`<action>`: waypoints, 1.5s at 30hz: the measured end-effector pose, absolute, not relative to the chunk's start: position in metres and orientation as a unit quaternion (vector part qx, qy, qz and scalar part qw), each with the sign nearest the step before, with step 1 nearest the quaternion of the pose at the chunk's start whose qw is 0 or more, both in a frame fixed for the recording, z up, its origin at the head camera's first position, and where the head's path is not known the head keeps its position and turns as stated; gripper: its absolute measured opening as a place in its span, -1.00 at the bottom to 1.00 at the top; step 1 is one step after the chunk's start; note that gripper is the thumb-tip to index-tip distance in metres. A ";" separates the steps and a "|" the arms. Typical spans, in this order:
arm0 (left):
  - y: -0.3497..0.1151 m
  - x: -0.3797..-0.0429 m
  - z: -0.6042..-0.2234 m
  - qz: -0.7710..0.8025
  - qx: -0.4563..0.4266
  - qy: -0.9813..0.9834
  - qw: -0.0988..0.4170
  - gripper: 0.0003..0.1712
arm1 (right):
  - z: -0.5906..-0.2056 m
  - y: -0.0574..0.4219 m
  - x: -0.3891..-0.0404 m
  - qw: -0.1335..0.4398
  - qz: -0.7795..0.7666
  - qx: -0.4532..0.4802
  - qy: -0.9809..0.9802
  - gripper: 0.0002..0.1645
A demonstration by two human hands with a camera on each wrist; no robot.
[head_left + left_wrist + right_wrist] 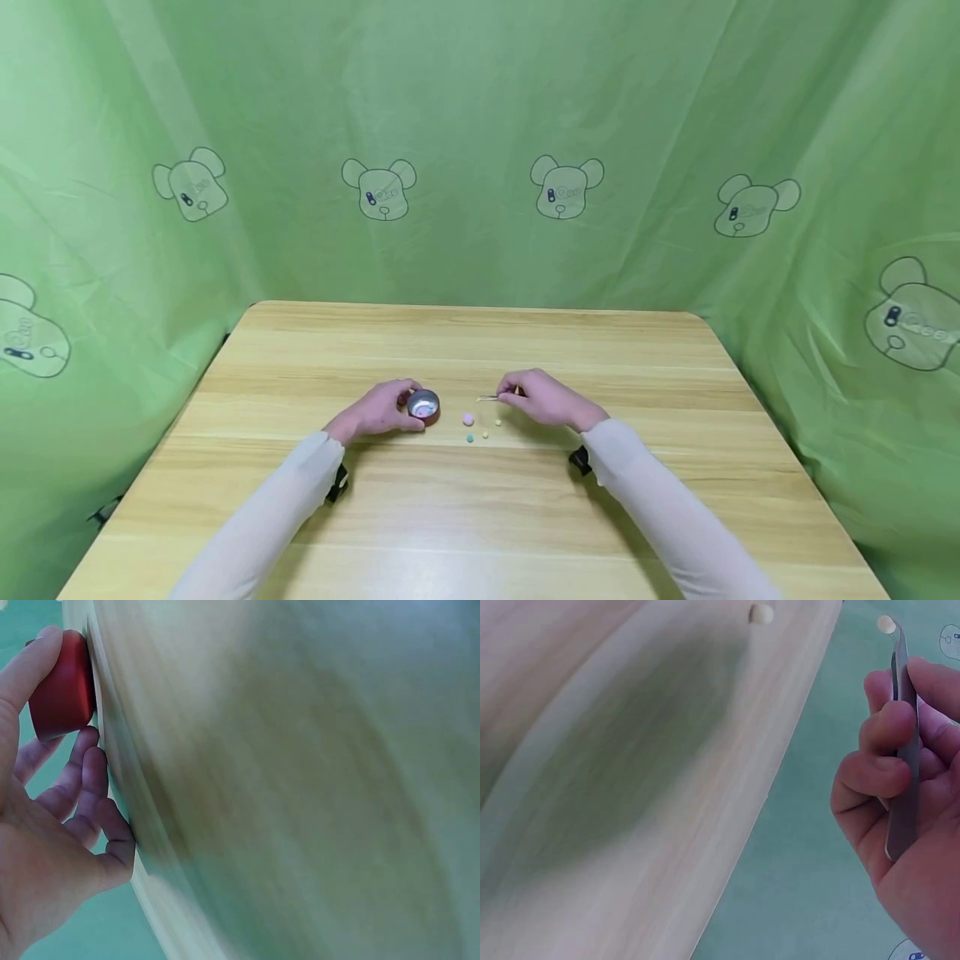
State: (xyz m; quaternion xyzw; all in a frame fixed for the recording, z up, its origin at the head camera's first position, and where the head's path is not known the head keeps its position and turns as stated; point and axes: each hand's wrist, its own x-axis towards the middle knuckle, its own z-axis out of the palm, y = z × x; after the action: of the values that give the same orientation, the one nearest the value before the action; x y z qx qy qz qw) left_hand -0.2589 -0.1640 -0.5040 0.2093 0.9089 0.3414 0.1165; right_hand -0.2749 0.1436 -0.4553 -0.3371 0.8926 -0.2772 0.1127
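My left hand [385,408] holds a small round red tin [64,690] between thumb and fingers, on the tabletop. The tin's silvery inside faces up in the head view, with small pink and pale bits in it. Metal tweezers [904,765] are pinched in my right hand [543,397]. At their bent tip sits a pale yellow bead [886,625], above the table. Between the hands lie a larger pink ball [468,419], a teal bead [470,438] and two yellow beads [485,435], one of them nearer my right hand.
The wooden table [480,517] has its far edge a good way beyond the hands. Green curtains [465,83] with bear-head prints hang behind it and on both sides. Each wrist wears a dark camera mount [581,460].
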 end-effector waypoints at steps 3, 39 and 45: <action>-0.164 -0.259 -0.503 0.341 0.210 0.909 0.115 -0.35 | -0.454 0.136 -0.278 0.115 -0.281 -0.346 0.888 -0.75; -0.164 -0.257 -0.503 0.339 0.219 0.908 0.114 -0.38 | -0.461 0.062 -0.292 0.153 -0.271 -0.376 0.873 -0.76; -0.165 -0.259 -0.502 0.339 0.217 0.908 0.116 -0.37 | -0.463 0.059 -0.293 0.160 -0.262 -0.363 0.879 -0.76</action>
State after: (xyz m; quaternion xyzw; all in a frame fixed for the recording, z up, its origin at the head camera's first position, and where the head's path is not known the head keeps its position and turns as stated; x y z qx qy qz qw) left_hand -0.2588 -0.1645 -0.5025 0.2169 0.9080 0.3393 0.1160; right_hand -0.2930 0.0585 -0.4634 -0.3634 0.8794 -0.2623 0.1605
